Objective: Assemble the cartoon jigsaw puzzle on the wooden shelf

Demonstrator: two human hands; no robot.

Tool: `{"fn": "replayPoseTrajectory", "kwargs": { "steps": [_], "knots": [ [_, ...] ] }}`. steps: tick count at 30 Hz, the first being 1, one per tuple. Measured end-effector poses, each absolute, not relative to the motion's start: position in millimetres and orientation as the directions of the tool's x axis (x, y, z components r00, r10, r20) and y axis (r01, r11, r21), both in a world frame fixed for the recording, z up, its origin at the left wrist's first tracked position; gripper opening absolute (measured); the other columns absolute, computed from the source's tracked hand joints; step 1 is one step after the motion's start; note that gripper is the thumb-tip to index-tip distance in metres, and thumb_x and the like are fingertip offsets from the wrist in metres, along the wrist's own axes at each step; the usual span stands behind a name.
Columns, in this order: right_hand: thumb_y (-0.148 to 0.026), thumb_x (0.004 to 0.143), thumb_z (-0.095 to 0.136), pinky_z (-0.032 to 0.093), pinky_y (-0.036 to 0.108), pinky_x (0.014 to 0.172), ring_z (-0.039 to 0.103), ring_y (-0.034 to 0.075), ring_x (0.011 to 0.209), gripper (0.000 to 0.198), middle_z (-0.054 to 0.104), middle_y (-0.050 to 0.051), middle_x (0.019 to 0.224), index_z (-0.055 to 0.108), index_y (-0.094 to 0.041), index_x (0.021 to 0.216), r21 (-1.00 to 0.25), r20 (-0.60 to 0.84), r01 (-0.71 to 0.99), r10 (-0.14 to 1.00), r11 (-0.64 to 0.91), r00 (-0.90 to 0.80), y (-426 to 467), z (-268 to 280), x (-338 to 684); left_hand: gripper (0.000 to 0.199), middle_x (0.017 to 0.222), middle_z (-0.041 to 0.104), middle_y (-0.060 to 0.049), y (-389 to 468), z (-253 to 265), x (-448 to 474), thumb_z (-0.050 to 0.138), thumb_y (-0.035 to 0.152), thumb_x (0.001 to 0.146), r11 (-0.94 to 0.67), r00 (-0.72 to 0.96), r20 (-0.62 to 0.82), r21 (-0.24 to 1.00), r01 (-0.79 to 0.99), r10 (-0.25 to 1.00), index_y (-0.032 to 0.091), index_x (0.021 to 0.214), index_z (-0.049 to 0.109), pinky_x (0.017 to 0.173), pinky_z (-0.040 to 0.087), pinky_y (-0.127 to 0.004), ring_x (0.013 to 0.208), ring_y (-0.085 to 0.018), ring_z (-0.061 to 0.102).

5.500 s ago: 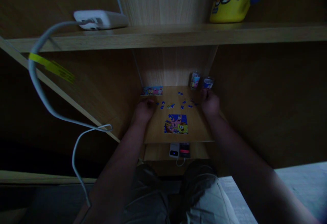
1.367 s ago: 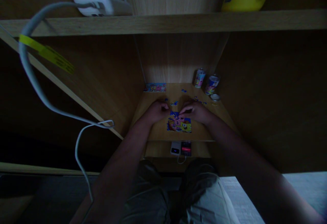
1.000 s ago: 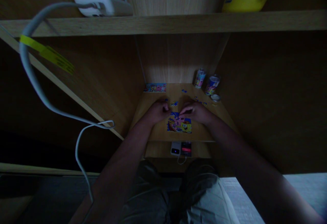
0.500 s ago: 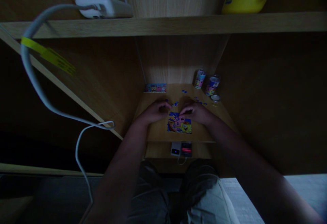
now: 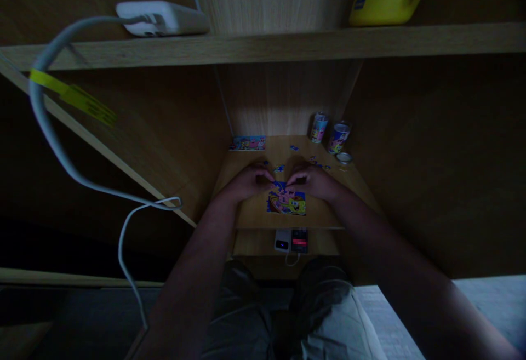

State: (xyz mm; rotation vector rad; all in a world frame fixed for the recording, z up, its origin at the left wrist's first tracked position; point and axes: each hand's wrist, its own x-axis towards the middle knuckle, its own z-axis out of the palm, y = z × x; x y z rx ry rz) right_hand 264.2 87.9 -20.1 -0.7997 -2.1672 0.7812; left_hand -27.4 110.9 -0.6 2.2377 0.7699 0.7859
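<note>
Your left hand (image 5: 255, 179) and right hand (image 5: 311, 180) curl thumb-to-finger at the 12 o'clock edge of the puzzle (image 5: 286, 201); I cannot tell what they pinch. You're apparently fitting there; next calls for gentle alignment. Loose pieces (image 5: 280, 167) lie beyond.

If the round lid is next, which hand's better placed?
Probably the right hand: it is nearer the round lid. The left hand is farther, near the upper left of the jigsaw puzzle.

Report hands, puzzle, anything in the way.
Left hand, right hand at far edge of puzzle. Puzzle flat, partly assembled. Loose pieces beyond it; nothing seen blocking the hands.
</note>
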Motion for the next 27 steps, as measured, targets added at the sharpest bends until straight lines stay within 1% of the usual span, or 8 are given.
{"fn": "replayPoseTrajectory", "kwargs": {
  "steps": [7, 10, 12, 14, 16, 20, 23, 27],
  "knots": [
    [-0.065, 0.094, 0.082, 0.054, 0.034, 0.074, 0.073, 0.021, 0.079, 0.040, 0.082, 0.006, 0.087, 0.089, -0.026, 0.092, -0.718, 0.384, 0.307, 0.723, 0.625, -0.574, 85.9, -16.0, 264.0, 0.011, 0.097, 0.081, -0.005, 106.8, 1.7, -22.9, 0.090, 0.032, 0.088, -0.595, 0.579, 0.333, 0.724, 0.349, 0.744, 0.022, 0.093, 0.085, 0.089, 0.057, -0.034, 0.094, -0.022, 0.074],
    [-0.067, 0.093, 0.083, 0.055, 0.034, 0.075, 0.074, 0.022, 0.080, 0.043, 0.083, 0.007, 0.087, 0.089, -0.025, 0.091, -0.745, 0.356, 0.311, 0.745, 0.591, -0.564, 85.7, -16.9, 265.4, 0.014, 0.105, 0.083, -0.006, 108.6, 5.5, -26.9, 0.073, 0.030, 0.100, -0.489, 0.328, 0.369, 0.738, 0.465, 0.870, 0.021, 0.099, 0.084, 0.094, 0.059, -0.035, 0.100, -0.023, 0.076],
    [-0.067, 0.094, 0.082, 0.055, 0.033, 0.074, 0.075, 0.022, 0.080, 0.043, 0.083, 0.007, 0.088, 0.089, -0.024, 0.092, -0.757, 0.338, 0.316, 0.757, 0.572, -0.559, 85.7, -18.2, 267.0, 0.018, 0.112, 0.085, -0.007, 110.3, 8.3, -31.9, 0.066, 0.023, 0.102, -0.359, 0.128, 0.355, 0.727, 0.585, 0.926, 0.021, 0.104, 0.084, 0.100, 0.060, -0.036, 0.106, -0.024, 0.078],
    [-0.064, 0.096, 0.081, 0.054, 0.032, 0.072, 0.075, 0.021, 0.079, 0.042, 0.084, 0.007, 0.089, 0.088, -0.023, 0.094, -0.761, 0.324, 0.325, 0.762, 0.562, -0.560, 85.8, -19.1, 268.6, 0.022, 0.116, 0.085, -0.009, 111.4, 9.9, -36.9, 0.065, 0.019, 0.100, -0.223, 0.021, 0.292, 0.681, 0.698, 0.956, 0.021, 0.106, 0.085, 0.103, 0.060, -0.037, 0.111, -0.027, 0.079],
    [-0.062, 0.096, 0.082, 0.054, 0.032, 0.073, 0.076, 0.021, 0.080, 0.040, 0.084, 0.007, 0.090, 0.088, -0.023, 0.094, -0.751, 0.333, 0.333, 0.763, 0.570, -0.555, 86.0, -19.0, 269.9, 0.022, 0.118, 0.086, -0.011, 111.7, 9.6, -40.8, 0.065, 0.020, 0.100, -0.160, 0.018, 0.233, 0.608, 0.778, 0.972, 0.021, 0.105, 0.087, 0.103, 0.061, -0.039, 0.113, -0.030, 0.080],
    [-0.061, 0.096, 0.081, 0.055, 0.033, 0.073, 0.076, 0.021, 0.080, 0.037, 0.084, 0.006, 0.088, 0.088, -0.025, 0.093, -0.745, 0.345, 0.328, 0.756, 0.581, -0.556, 86.1, -17.2, 271.2, 0.023, 0.119, 0.086, -0.011, 112.4, 6.4, -45.5, 0.067, 0.017, 0.098, -0.203, 0.084, 0.241, 0.529, 0.824, 0.967, 0.022, 0.106, 0.088, 0.105, 0.061, -0.041, 0.117, -0.032, 0.080],
    [-0.062, 0.096, 0.081, 0.055, 0.032, 0.073, 0.076, 0.021, 0.078, 0.038, 0.085, 0.006, 0.088, 0.088, -0.025, 0.093, -0.762, 0.325, 0.335, 0.775, 0.554, -0.542, 86.5, -17.3, 271.3, 0.022, 0.115, 0.087, -0.009, 114.3, 5.1, -48.5, 0.072, 0.013, 0.092, -0.201, 0.084, 0.223, 0.575, 0.793, 0.971, 0.023, 0.102, 0.089, 0.106, 0.061, -0.041, 0.114, -0.031, 0.080],
    [-0.063, 0.094, 0.083, 0.055, 0.032, 0.071, 0.076, 0.021, 0.077, 0.040, 0.085, 0.006, 0.087, 0.089, -0.024, 0.093, -0.764, 0.315, 0.357, 0.794, 0.537, -0.520, 88.7, -20.3, 271.6, 0.017, 0.108, 0.087, -0.006, 117.5, 3.2, -53.1, 0.075, 0.013, 0.089, -0.202, 0.129, 0.155, 0.738, 0.643, 0.979, 0.023, 0.098, 0.086, 0.102, 0.063, -0.042, 0.104, -0.027, 0.082]
  ]
}}
